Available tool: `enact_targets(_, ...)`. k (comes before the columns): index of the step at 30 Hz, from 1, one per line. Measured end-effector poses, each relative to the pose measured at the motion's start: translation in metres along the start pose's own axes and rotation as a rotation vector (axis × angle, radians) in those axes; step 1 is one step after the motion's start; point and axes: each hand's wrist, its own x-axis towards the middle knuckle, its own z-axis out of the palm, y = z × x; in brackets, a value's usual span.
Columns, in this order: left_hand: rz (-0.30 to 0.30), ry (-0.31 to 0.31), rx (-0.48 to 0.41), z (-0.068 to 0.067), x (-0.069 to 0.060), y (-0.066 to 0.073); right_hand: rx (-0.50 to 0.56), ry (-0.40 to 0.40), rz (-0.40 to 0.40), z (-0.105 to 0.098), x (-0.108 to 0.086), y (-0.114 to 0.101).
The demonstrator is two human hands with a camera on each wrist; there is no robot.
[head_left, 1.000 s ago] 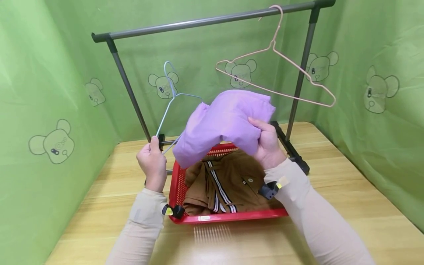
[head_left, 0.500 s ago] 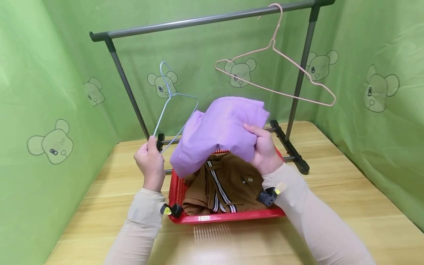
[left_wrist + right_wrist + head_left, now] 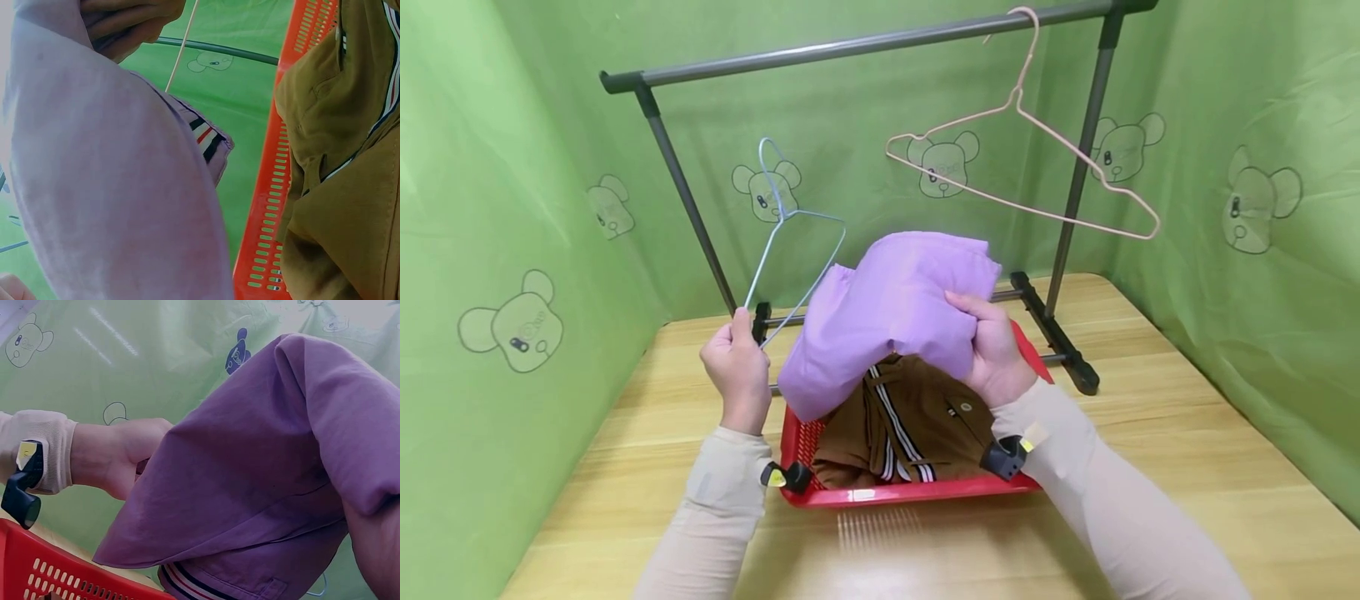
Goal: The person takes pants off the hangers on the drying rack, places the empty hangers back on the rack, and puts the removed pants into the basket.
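In the head view my left hand [image 3: 737, 371] grips one end of a light blue wire hanger [image 3: 765, 257], its hook pointing up. My right hand [image 3: 996, 346] holds a folded purple garment [image 3: 895, 292] by its right side, thumb on top and the other fingers under the cloth. The hanger's far corner is beside the garment's upper left edge; whether they touch, I cannot tell. Striped trim [image 3: 207, 139] shows on the garment in the left wrist view, and a striped band [image 3: 181, 584] in the right wrist view. The cloth hides part of my left hand [image 3: 128, 450] there.
Below the garment, a red basket [image 3: 880, 494] on the wooden table [image 3: 1180, 467] holds a brown garment [image 3: 940, 417] with striped trim. Behind stands a grey clothes rack [image 3: 842, 52], with a pink hanger [image 3: 1018, 92] on its bar. Green curtains [image 3: 512, 167] enclose the table.
My right hand and the purple garment have come lower and slightly left. My left hand has shifted a little left with the blue hanger, whose far corner now shows clear of the cloth.
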Motion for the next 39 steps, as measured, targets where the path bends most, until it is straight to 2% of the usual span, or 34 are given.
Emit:
enact_targets(10,-0.005,0.001,0.004,0.0,-0.001,0.0,0.02,0.034,0.052,-0.004,-0.006,0.001)
enact_targets(20,-0.003,0.003,-0.042,0.002,-0.001,-0.001,0.044,0.07,0.077,-0.01,-0.008,0.005)
enact_targets(34,-0.013,0.028,-0.061,0.001,0.0,0.0,0.058,0.031,0.127,-0.011,-0.006,0.011)
enact_targets(39,-0.005,0.036,-0.068,0.001,0.001,0.003,0.057,0.048,0.14,-0.013,-0.004,0.015)
